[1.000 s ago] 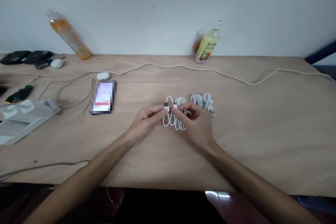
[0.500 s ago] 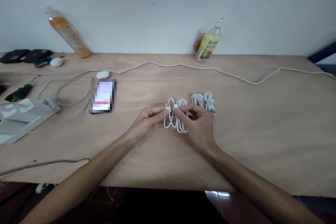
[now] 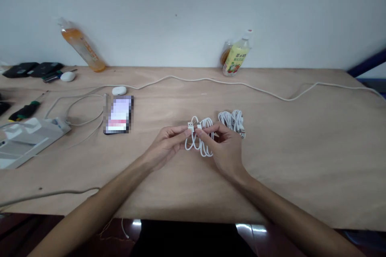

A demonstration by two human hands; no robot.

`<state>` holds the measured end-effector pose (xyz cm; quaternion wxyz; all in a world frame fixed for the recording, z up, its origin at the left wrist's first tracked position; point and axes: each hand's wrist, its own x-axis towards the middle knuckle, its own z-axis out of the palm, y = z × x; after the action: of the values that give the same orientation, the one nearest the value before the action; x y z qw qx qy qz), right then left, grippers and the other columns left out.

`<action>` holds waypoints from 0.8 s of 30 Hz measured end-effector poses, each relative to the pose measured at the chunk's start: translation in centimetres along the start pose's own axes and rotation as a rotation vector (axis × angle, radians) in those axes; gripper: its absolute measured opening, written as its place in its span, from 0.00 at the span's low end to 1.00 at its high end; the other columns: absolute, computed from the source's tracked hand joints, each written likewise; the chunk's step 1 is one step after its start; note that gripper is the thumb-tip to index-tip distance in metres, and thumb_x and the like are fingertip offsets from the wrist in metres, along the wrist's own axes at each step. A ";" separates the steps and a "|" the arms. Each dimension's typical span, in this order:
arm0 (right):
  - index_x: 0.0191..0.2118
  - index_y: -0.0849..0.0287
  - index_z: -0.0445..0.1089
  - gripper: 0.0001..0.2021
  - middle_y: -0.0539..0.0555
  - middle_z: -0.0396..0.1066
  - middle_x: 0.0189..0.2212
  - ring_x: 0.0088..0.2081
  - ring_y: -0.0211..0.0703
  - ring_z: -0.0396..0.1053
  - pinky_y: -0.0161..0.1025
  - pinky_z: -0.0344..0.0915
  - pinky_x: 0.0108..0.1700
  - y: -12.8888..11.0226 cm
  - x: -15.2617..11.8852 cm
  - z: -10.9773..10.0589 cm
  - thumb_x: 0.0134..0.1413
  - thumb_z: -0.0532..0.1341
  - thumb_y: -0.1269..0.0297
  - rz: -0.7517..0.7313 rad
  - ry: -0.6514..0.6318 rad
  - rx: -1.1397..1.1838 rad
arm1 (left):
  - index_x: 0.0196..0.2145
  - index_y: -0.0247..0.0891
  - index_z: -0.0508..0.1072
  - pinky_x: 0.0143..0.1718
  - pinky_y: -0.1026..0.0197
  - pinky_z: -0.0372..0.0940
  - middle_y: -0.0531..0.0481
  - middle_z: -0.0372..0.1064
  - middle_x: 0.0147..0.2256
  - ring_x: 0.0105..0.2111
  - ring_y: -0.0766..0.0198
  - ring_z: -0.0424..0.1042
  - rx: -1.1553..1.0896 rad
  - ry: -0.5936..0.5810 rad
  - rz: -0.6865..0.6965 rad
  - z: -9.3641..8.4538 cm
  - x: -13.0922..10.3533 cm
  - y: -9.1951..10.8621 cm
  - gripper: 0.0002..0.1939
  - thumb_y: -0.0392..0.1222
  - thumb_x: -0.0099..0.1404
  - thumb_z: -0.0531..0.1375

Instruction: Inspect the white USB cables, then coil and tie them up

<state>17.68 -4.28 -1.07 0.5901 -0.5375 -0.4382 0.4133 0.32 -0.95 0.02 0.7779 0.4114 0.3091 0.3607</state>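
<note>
Both ends of a white USB cable (image 3: 206,138) are pinched between fingertips, above the middle of a wooden tabletop (image 3: 301,168). The left hand (image 3: 167,146) grips a USB-A plug (image 3: 190,126) between thumb and forefinger, its metal end pointing away from the person. The right hand (image 3: 227,148) grips the cable's second plug (image 3: 199,126) in the same way, just beside the first and roughly parallel to it; its connector type is too small to tell. The cable's loops hang around and below the plugs, most of the coil lying nearer the right hand.

Just beyond the right hand, bundled white cables (image 3: 237,119) rest on the wood. Well off to the left lies a phone (image 3: 120,114), its screen lit and blurred out, with a white rounded case (image 3: 119,90) just past its far end. Farther left are a white power strip (image 3: 34,142) and a screwdriver (image 3: 26,111) with a black and green handle. A long white cord (image 3: 211,80) snakes across the tabletop. Near the wall stand an orange drink bottle (image 3: 83,50) and a yellow-labelled bottle (image 3: 237,57).
</note>
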 end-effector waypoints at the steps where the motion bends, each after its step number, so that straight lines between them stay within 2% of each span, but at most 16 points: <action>1: 0.28 0.52 0.78 0.11 0.49 0.77 0.27 0.30 0.42 0.70 0.41 0.66 0.33 0.1 0.0 0.0 0.53 0.76 0.55 -0.015 -0.001 -0.010 | 0.44 0.38 0.90 0.45 0.56 0.72 0.39 0.85 0.44 0.40 0.57 0.81 0.003 -0.003 0.002 0.0 0.0 0.0 0.16 0.53 0.67 0.76; 8: 0.28 0.52 0.78 0.11 0.50 0.76 0.27 0.29 0.42 0.68 0.41 0.64 0.31 0.2 0.1 0.0 0.53 0.76 0.55 -0.018 -0.005 -0.014 | 0.45 0.38 0.90 0.46 0.54 0.72 0.40 0.85 0.42 0.42 0.55 0.81 -0.002 -0.014 0.005 -0.1 0.1 -0.2 0.16 0.52 0.68 0.74; 19: 0.27 0.52 0.78 0.11 0.48 0.74 0.26 0.28 0.40 0.67 0.40 0.63 0.31 0.1 0.0 0.1 0.52 0.76 0.56 -0.011 0.011 0.002 | 0.44 0.38 0.90 0.47 0.56 0.71 0.40 0.85 0.43 0.40 0.58 0.80 -0.014 -0.012 0.009 0.0 0.1 -0.1 0.15 0.52 0.67 0.76; 24: 0.27 0.53 0.78 0.10 0.48 0.74 0.26 0.28 0.40 0.67 0.40 0.63 0.31 0.2 0.0 0.1 0.53 0.76 0.58 -0.034 0.007 0.006 | 0.44 0.37 0.90 0.44 0.57 0.72 0.41 0.85 0.41 0.40 0.57 0.80 -0.012 -0.035 0.007 0.0 0.1 0.0 0.17 0.54 0.67 0.76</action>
<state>17.57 -4.22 -1.30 0.6001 -0.5295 -0.4441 0.4028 0.37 -0.89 -0.01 0.7844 0.4141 0.2920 0.3578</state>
